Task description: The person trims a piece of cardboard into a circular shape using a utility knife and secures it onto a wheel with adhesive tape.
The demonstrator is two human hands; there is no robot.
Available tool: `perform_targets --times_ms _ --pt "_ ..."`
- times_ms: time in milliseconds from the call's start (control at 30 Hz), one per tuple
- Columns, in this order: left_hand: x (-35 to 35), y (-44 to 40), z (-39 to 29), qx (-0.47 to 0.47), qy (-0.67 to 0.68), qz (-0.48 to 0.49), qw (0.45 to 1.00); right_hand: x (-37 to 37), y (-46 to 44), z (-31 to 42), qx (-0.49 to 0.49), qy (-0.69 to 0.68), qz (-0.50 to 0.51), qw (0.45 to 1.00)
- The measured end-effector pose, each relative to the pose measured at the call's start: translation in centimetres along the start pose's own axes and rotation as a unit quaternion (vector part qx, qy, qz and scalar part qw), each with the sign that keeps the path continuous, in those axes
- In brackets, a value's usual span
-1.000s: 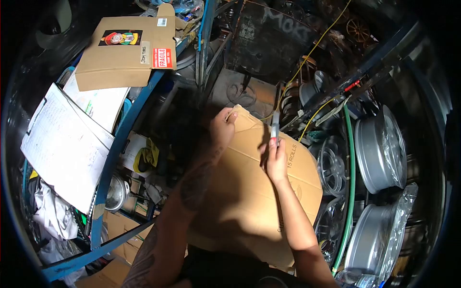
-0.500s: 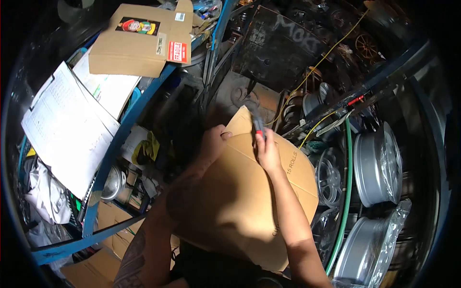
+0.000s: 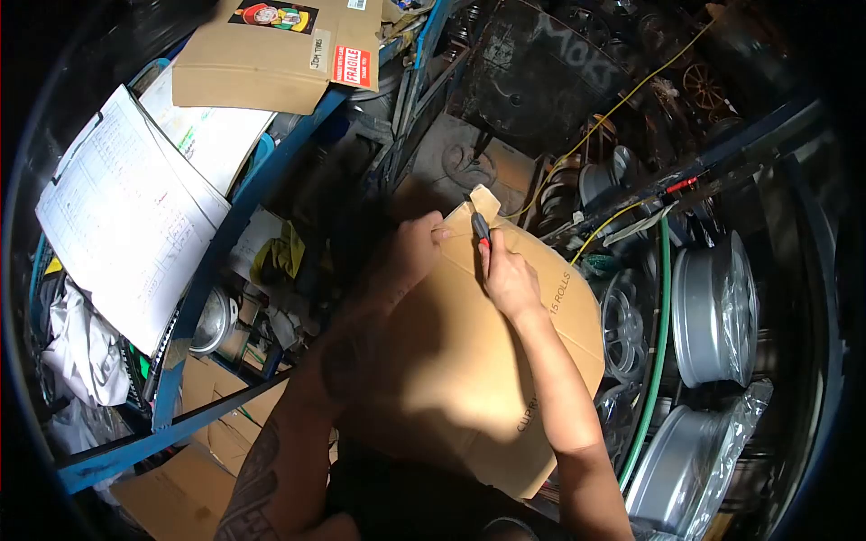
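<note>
A large rounded sheet of brown cardboard lies in front of me, printed "15 ROLLS" near its right side. At its upper left edge my left hand grips the cardboard, thumb on top. My right hand is closed round a grey and red utility knife. The knife's tip is at the cardboard's top edge, where a small flap sticks up just right of the tip. Shadow covers part of the sheet between my arms.
Papers and a box marked FRAGILE rest on a blue-framed rack at the left. Silver wheel rims stand on the right, beside a green hose. A yellow cord runs across the back.
The knife has moved to the cardboard's top edge, and a flap now stands apart there. My left hand has shifted slightly along the upper left edge. The view has shifted.
</note>
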State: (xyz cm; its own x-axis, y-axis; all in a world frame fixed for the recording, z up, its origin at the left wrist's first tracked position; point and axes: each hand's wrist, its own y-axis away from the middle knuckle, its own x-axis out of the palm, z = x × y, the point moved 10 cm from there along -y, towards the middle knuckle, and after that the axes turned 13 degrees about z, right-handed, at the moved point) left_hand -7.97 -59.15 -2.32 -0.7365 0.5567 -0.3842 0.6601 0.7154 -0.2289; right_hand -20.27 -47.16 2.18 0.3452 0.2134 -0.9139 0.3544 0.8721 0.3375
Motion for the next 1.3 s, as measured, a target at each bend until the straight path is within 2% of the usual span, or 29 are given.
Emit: perform_targets --times_ms 67,200,367,400,500,567,633,667,700,767,800,900,933,967,1033,1167,1200,1300 --pt "-0.3 0.2 -0.2 0.01 0.01 -0.008 1.0 0.8 -0.1 0.1 -0.006 0.019 -0.029 0.999" --pt "0.0 0.2 1.2 -0.024 0.003 0.004 1.0 2.1 0.7 0.1 0.017 0.025 0.021 0.999" --pt "-0.2 0.4 0.4 -0.057 0.015 0.001 0.998 -0.1 4.5 -0.7 0.024 0.046 0.04 0.998" --pt "-0.2 0.4 0.1 -0.041 0.01 -0.004 0.999 -1.0 4.6 -1.0 0.045 0.016 0.033 0.998" --pt "-0.5 0.6 0.1 -0.002 -0.017 -0.019 1.0 -5.5 3.1 1.2 -0.032 -0.122 -0.095 0.987" --pt "-0.4 0.8 -0.7 0.023 -0.033 -0.032 0.999 -4.4 -1.2 1.5 -0.053 -0.1 -0.072 0.991" --pt "0.1 1.3 -0.7 0.007 -0.041 0.01 0.999 1.6 -7.1 -1.1 -0.072 0.014 -0.062 0.995" --pt "-0.2 1.5 -0.7 -0.001 -0.049 0.027 0.998 1.3 -7.2 -0.9 -0.054 -0.015 -0.048 0.997" --pt "-1.6 1.6 -1.6 0.031 -0.07 -0.025 0.997 0.9 -7.4 -0.6 -0.04 -0.042 -0.033 0.998" --pt "-3.0 3.1 -4.9 0.089 -0.102 -0.115 0.984 0.6 -7.2 -1.0 -0.061 -0.1 -0.067 0.991" --pt "-2.7 3.3 -6.0 0.081 -0.098 -0.077 0.989 0.8 -6.8 -1.7 -0.066 -0.13 -0.084 0.986" --pt "1.6 3.2 -6.1 0.091 -0.251 0.083 0.96 -0.3 -2.7 -5.3 0.102 -0.175 -0.289 0.936" --pt "2.6 3.1 -4.9 0.049 -0.277 0.116 0.953 -0.2 -2.5 -6.1 0.136 -0.163 -0.306 0.928" --pt "2.8 3.2 -4.0 0.03 -0.264 0.122 0.956 -0.3 -2.5 -5.9 0.13 -0.117 -0.317 0.932" --pt "3.1 2.9 -2.9 0.003 -0.24 0.145 0.96 0.3 -3.3 -5.8 0.132 -0.078 -0.284 0.946" --pt "2.6 2.1 -3.1 0.034 -0.212 0.196 0.957 0.3 -3.9 -5.4 0.116 -0.078 -0.214 0.967" --pt "2.5 1.9 -2.8 0.03 -0.211 0.192 0.958 0.3 -4.0 -5.4 0.115 -0.073 -0.205 0.969" --pt "2.1 1.8 -2.3 -0.012 -0.209 0.263 0.942 0.7 -4.1 -4.3 0.107 -0.067 -0.177 0.976"
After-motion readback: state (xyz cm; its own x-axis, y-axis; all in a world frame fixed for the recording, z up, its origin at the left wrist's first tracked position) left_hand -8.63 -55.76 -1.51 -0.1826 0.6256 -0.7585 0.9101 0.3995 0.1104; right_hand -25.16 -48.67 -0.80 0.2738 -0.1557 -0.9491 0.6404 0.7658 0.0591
